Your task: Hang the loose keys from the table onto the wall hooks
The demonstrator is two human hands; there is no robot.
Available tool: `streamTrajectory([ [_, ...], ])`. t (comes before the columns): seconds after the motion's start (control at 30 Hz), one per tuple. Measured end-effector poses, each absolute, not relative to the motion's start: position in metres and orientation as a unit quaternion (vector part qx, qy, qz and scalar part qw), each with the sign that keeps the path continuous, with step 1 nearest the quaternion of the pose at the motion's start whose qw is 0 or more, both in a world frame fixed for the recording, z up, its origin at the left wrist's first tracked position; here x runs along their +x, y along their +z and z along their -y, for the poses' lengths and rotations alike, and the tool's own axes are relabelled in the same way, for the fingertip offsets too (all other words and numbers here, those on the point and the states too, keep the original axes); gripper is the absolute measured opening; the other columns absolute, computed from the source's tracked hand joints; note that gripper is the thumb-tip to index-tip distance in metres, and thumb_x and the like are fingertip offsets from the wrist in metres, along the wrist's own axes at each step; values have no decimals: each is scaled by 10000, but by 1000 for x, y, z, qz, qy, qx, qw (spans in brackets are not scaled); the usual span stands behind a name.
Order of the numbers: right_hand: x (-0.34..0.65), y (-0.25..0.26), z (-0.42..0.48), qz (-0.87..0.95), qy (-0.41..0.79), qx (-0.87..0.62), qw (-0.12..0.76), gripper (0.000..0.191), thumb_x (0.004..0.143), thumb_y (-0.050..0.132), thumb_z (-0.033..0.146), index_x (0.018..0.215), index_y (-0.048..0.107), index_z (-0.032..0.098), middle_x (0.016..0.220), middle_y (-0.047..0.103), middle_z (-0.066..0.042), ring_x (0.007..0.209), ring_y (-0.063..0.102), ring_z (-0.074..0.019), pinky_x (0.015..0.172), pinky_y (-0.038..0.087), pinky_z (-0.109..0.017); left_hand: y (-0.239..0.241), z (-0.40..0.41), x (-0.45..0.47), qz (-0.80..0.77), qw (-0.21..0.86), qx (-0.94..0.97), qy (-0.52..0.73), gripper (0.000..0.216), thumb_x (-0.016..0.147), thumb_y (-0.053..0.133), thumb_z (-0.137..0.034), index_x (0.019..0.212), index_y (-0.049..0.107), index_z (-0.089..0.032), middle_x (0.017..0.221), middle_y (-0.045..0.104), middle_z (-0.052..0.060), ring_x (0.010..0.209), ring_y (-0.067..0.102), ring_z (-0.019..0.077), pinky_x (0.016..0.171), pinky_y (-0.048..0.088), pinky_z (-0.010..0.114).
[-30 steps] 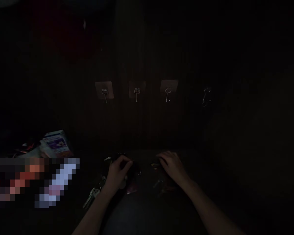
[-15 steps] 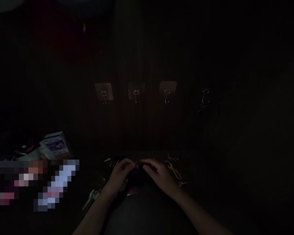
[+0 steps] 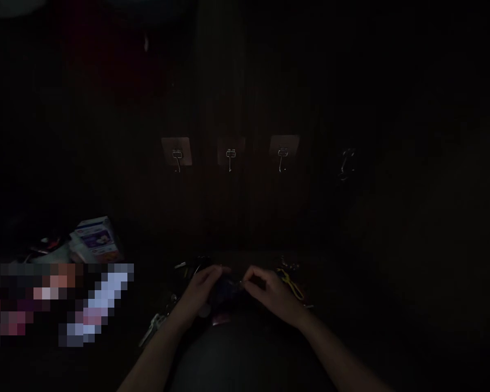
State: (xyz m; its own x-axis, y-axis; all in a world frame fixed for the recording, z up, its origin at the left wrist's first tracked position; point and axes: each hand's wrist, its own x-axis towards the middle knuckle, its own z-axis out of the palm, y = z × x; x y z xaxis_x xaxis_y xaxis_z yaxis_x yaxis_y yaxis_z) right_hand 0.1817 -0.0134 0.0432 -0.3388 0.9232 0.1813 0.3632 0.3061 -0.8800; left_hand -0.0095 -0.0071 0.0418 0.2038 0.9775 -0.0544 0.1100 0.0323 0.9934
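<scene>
- My left hand (image 3: 196,291) is curling at the left of a dark bluish thing (image 3: 227,292), thumb and forefinger lying close together; whether they are pinching it, I can't tell.
- My right hand (image 3: 273,294) is bending its thumb and forefinger tips towards each other at the thing's right edge; the dimness is hiding whether anything is sitting between them.
- The bluish thing is lying between my two hands, its shape too dark to make out.
- In this light I'd be wise to be working by touch: steadying with the left, using only light fingertip pressure with the right, and minding the small things beside both wrists.
- Counting, I'm seeing one yellow looped cord (image 3: 293,284) lying beside my right hand and one pinkish piece (image 3: 221,319) lying nearer me.
- Silvery keys (image 3: 152,328) are overlapping by my left forearm, too dim for counting.
- Four hooks (image 3: 231,154) are showing in a row beyond; one printed box (image 3: 99,238) is standing far left.
</scene>
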Motion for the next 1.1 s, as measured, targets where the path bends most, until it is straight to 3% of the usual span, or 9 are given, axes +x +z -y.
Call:
streamTrajectory([
  [0.13,193,43,19,788,433,-387,205,87,750,531,175,751,618,182,668,583,37,629,516,-108,568,379,-188,38,4,-13,-506,552,522,408,370,817,479,-467,971,628,-165,768,689,50,599,625,150,537,443,238],
  [0.27,199,41,20,826,405,-375,118,123,715,550,157,767,658,179,647,592,43,591,505,-94,531,348,-176,32,-2,-18,-533,452,563,442,293,810,499,-412,923,641,-181,802,689,48,707,643,180,590,465,256],
  [0.37,205,38,16,836,371,-389,107,117,740,561,217,766,670,184,656,604,40,582,505,-94,531,342,-181,26,-5,-24,-496,323,696,407,194,792,510,-255,887,677,-221,870,698,35,856,629,202,763,466,308],
  [0.5,210,30,11,841,342,-404,110,174,776,556,299,698,659,182,651,594,38,577,499,-94,540,340,-190,20,-2,-27,-397,216,842,293,375,668,504,-38,886,701,-271,1055,657,20,1018,562,207,917,400,361],
  [0.6,211,25,8,842,328,-412,119,217,798,539,321,672,646,179,609,562,46,554,479,-89,537,330,-193,15,0,-25,-394,171,868,249,417,638,551,-31,936,691,-286,1173,590,34,1097,506,230,943,379,392],
  [0.7,209,24,6,840,316,-419,136,231,807,537,336,672,641,181,613,563,44,572,489,-95,551,330,-199,13,-1,-23,-403,149,868,248,274,696,599,-93,883,693,-268,1126,606,48,1062,520,237,922,383,404],
  [0.87,206,26,3,811,326,-446,193,234,817,529,344,698,644,179,670,593,26,627,523,-115,551,336,-202,18,-3,-18,-421,206,812,348,107,807,559,-227,829,664,-235,950,668,43,935,579,211,850,419,360],
  [1.1,202,32,2,754,359,-479,270,278,839,491,383,705,623,177,635,562,33,618,510,-122,542,345,-203,31,2,-9,-502,446,579,462,161,772,582,-348,822,597,-196,712,649,-4,676,636,157,608,471,244],
])
